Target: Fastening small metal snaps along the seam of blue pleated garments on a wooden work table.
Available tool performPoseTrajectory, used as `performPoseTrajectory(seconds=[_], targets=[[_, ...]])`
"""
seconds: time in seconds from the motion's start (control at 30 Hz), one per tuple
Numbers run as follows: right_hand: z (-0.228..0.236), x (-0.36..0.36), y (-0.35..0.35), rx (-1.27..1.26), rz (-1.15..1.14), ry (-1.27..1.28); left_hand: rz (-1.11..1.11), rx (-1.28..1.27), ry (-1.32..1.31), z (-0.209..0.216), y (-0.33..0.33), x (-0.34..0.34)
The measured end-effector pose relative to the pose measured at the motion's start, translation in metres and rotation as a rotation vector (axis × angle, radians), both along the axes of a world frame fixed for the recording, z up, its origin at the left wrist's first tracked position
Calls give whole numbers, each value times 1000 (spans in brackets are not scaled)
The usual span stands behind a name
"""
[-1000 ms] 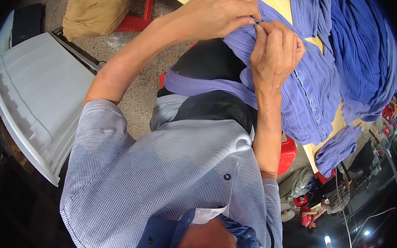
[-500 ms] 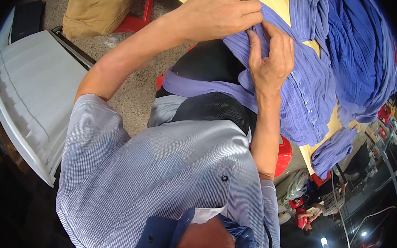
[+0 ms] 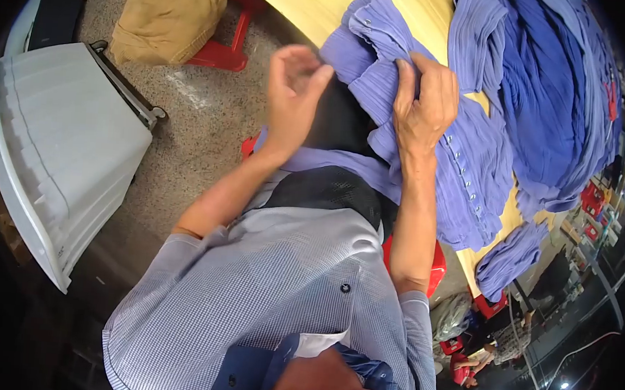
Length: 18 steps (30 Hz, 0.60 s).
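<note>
A lavender ribbed garment (image 3: 466,173) with a row of small shiny buttons or snaps lies across the table edge and partly over my lap. My right hand (image 3: 427,105) is closed on a fold of it, thumb and fingers pinching the cloth. Left of the fabric, my left hand (image 3: 292,99) is raised over my lap and apart from the garment. Its fingers are curved and slightly blurred, with a gap between them and the thumb, and nothing shows in it. One end of the garment opens beyond my right hand, showing a few more fasteners.
On the right, a heap of blue and lavender garments (image 3: 544,88) covers the pale yellow table (image 3: 304,2). A folded lavender piece (image 3: 511,259) hangs at its near corner. To the left stand a grey plastic bin (image 3: 71,127) and a red stool (image 3: 228,51) with a tan cloth bundle (image 3: 169,15).
My left hand has let go of the garment and moved down and left, away from my right hand. The right hand keeps its pinch. The garment's far end now shows uncovered.
</note>
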State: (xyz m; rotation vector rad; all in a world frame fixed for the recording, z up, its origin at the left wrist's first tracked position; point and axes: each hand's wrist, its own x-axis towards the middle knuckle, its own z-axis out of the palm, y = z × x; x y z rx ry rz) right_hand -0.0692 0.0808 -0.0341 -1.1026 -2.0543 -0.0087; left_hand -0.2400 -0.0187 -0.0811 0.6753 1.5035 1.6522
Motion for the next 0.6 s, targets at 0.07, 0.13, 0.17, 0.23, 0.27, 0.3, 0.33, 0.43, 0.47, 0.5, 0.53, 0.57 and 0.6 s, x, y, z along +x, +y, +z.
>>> performPoseTrajectory(seconds=[0.07,0.13,0.17,0.23,0.27,0.3,0.33,0.43,0.47,0.5,0.53,0.57,0.6], targets=[[0,0,-1,-42,10,53,-168,-72,-183,4,-1,9],[-3,3,0,-74,-18,135,-268,-65,-206,-5,1,19],[-1,2,0,-98,-26,175,-255,-55,-203,-9,1,18],[-2,2,0,-147,-43,195,-276,-74,167,-8,5,17],[-2,3,0,-204,-74,213,-276,-67,168,-2,5,14],[-2,4,2,-203,-83,205,-333,-157,116,5,2,9],[-1,4,2,-198,-91,204,-394,-249,63,14,-1,5],[0,8,1,-127,-82,239,-305,-271,334,29,-5,-15],[1,10,-1,-46,-68,208,-191,-152,293,44,0,-21],[3,10,-3,77,4,182,-105,-79,225,43,9,-26],[5,11,-5,126,98,170,-21,-6,158,40,19,-35],[5,11,-7,175,191,161,-144,-100,145,36,22,-56],[2,14,-9,160,236,125,-157,-94,155,31,23,-59]])
